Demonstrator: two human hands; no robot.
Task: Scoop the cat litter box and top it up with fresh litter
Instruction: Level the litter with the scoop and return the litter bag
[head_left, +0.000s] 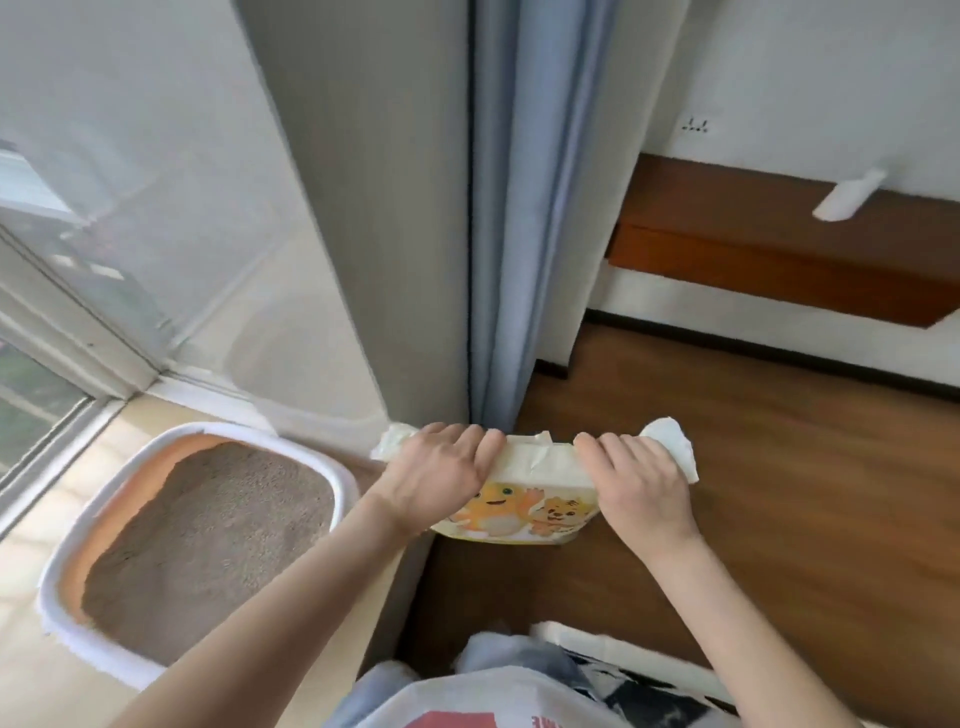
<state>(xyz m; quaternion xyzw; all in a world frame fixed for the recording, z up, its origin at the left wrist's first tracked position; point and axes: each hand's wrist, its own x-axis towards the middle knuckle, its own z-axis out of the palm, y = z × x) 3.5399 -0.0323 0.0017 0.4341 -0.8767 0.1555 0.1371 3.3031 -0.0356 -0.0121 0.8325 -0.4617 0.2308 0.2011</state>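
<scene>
Wooden floor fills the right half of the frame, with a blue-grey curtain hanging at centre and a window in the upper left. At lower left, on paler flooring, sits the litter box — white-rimmed, its grey litter lying fairly level, with no clumps I can make out from here.

At centre, both hands hold a litter bag printed with cartoon tigers, just right of the box and apart from it. The left hand and right hand each have their grip clamped on the bag's folded top edge, fingers curled over it, the white corners poking out past either hand.

This looks like the topping-up step, at its very start — the bag's mouth seems folded closed. Next, I judge, the top must be unrolled or pulled apart, then the bag carried leftward over the box and tipped slowly, so the pour lands inside the rim rather than on the floor.
</scene>
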